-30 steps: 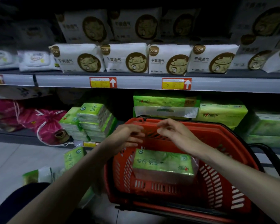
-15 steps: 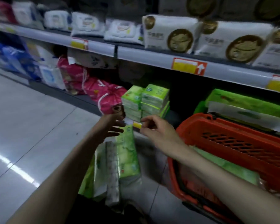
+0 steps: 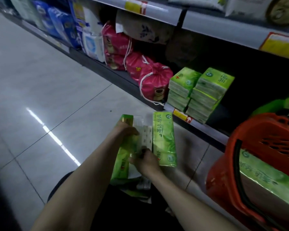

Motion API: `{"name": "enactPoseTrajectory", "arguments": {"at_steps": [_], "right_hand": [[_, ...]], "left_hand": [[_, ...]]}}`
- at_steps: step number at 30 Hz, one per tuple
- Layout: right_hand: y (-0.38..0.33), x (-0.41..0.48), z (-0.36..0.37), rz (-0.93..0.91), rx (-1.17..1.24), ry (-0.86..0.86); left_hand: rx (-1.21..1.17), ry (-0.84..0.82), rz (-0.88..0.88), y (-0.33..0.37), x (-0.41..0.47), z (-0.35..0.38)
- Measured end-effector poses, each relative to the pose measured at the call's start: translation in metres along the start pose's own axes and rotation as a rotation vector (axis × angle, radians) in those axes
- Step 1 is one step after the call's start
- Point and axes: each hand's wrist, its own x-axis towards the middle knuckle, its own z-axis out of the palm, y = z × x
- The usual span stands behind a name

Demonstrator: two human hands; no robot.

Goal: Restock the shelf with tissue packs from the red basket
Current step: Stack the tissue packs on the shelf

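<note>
Bundle [image 3: 164, 139] being held upright over floor [image 3: 48, 80], near shelf [image 3: 205, 129] stack [image 3: 200, 94], likely for splitting.
Left hand [image 3: 125, 130] curling fingers [image 3: 133, 131] over its top, steadying.
Right hand [image 3: 145, 161] pinching wrapper [image 3: 146, 135].
Pack [image 3: 265, 177] lying in basket [image 3: 265, 139].
</note>
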Motion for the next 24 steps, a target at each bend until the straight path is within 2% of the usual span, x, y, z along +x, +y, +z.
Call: {"name": "enactPoseTrajectory", "arguments": {"at_steps": [4, 6, 10, 12, 17, 24], "right_hand": [[0.000, 0.000, 0.012, -0.012, -0.095, 0.052], [-0.001, 0.000, 0.009, 0.000, -0.066, 0.049], [-0.005, -0.002, 0.008, 0.050, 0.060, 0.000], [-0.009, -0.002, 0.016, 0.081, 0.069, 0.039], [-0.027, -0.013, 0.032, 0.189, -0.097, 0.104], [-0.037, -0.013, 0.034, 0.272, -0.051, 0.187]], "left_hand": [[0.161, 0.081, 0.072, -0.003, 0.017, 0.013], [0.280, 0.120, 0.128, -0.004, 0.016, 0.014], [0.371, 0.154, 0.166, -0.001, 0.013, 0.012], [0.416, 0.150, 0.177, 0.002, 0.011, 0.013], [0.389, 0.129, 0.143, 0.006, 0.004, 0.019], [0.353, 0.141, 0.158, 0.008, 0.006, 0.026]]}}
